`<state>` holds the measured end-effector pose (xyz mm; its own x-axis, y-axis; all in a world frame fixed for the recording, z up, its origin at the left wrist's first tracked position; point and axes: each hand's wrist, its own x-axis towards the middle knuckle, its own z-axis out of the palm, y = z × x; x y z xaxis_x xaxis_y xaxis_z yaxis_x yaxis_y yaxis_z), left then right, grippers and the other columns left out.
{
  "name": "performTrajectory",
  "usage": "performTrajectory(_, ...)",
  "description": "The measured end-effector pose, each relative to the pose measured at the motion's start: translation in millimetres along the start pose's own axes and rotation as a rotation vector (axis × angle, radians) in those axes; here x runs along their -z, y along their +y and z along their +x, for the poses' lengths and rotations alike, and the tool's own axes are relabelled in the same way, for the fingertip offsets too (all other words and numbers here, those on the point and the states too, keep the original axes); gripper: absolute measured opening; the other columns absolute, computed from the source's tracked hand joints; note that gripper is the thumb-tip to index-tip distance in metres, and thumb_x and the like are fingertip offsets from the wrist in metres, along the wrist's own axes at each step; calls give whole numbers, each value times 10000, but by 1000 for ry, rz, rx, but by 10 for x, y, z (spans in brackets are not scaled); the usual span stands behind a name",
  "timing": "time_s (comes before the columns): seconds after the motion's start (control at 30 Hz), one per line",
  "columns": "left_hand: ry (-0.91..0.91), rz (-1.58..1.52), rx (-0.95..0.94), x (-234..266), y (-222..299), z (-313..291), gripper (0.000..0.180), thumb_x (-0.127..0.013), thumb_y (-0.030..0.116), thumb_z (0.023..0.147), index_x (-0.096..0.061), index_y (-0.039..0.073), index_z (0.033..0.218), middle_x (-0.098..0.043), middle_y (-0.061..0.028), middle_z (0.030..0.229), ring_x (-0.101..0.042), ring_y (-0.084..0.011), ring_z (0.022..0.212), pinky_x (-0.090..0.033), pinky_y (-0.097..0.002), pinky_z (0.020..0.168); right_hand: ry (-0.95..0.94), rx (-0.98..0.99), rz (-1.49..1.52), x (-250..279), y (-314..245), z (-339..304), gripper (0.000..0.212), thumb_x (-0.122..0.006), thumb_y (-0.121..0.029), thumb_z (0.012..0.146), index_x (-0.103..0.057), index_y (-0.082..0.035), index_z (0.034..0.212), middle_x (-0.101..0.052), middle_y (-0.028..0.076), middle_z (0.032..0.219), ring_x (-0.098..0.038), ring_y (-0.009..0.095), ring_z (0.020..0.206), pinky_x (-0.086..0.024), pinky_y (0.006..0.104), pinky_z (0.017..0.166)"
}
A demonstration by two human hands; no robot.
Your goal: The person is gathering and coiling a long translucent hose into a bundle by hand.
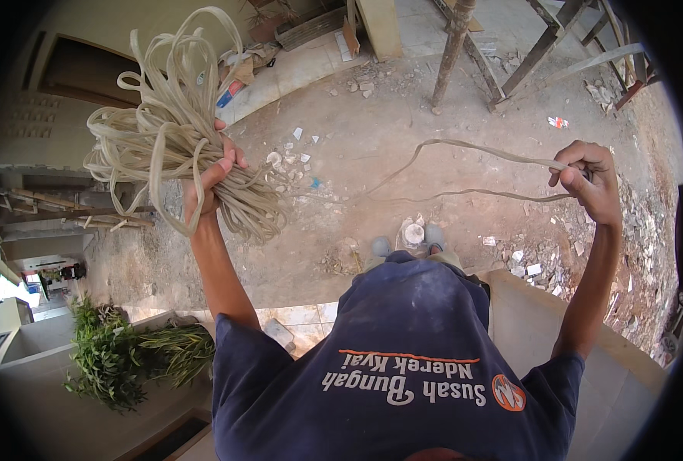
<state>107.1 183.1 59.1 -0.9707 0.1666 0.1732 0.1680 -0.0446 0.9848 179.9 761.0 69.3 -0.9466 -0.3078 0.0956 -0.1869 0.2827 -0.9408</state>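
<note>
My left hand (212,175) is raised at the left, its fingers wrapped round the middle of a thick bundle of looped, pale beige rope (165,127). Loops fan out above and to the left of the fist, and more hang below it on the right. Far out to the right, my right hand (593,178) pinches a doubled length of the same rope between thumb and fingers. Two slack strands (472,144) run from that pinch back toward the bundle, fading against the ground near the middle. Both arms are spread wide.
Broken tile and rubble (537,269) lie on the dusty ground, thickest at the right. Wooden scaffold poles (456,50) stand at the far right. A low ledge (303,65) runs along the back left. Green plants (111,353) grow at the near left, beside a wall.
</note>
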Motion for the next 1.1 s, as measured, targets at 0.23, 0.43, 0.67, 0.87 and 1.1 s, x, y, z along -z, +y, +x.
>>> performTrajectory(0.23, -204, -344, 205, -509, -700, -50, 632, -715, 39, 750, -466, 7, 1330, -612, -70, 918, -670, -255, 825, -560, -376, 746, -156, 551, -237, -165, -1121, 825, 416, -720, -440, 960, -750, -31, 1032, -713, 70, 866, -689, 103, 732, -528, 231, 580)
performTrajectory(0.43, -273, -696, 202, -947, -1248, -196, 600, -677, 37, 780, -453, 62, 1337, -585, -57, 947, -657, -294, 882, -562, -426, 784, -282, 672, -50, -496, -1671, 1137, 248, -683, -236, 1012, -756, -19, 1109, -759, 56, 894, -686, 95, 742, -550, 257, 638)
performTrajectory(0.67, -219, -711, 120, -1152, -1171, -318, 597, -725, 58, 727, -487, 60, 1275, -555, -160, 1299, -713, -304, 849, -615, -419, 723, -310, 689, -345, -732, -2292, 1057, 262, -687, -281, 1015, -768, -43, 1087, -740, 18, 849, -643, 62, 709, -494, 218, 612)
performTrajectory(0.87, -313, -731, 29, -1231, -1144, -235, 607, -772, 98, 676, -504, 64, 1219, -358, -308, 1574, -727, -298, 843, -629, -421, 719, -332, 873, -257, -810, -2192, 1484, 344, -665, -371, 1017, -765, -48, 1085, -715, 3, 800, -607, 54, 678, -482, 227, 603)
performTrajectory(1.1, -480, -685, 80, -1448, -930, 12, 644, -817, 155, 639, -497, 45, 1187, -427, -329, 1497, -720, -287, 830, -629, -430, 723, -214, 868, -325, -735, -2112, 1721, 368, -687, -385, 988, -766, -47, 1112, -748, 38, 921, -676, 116, 750, -530, 247, 680)
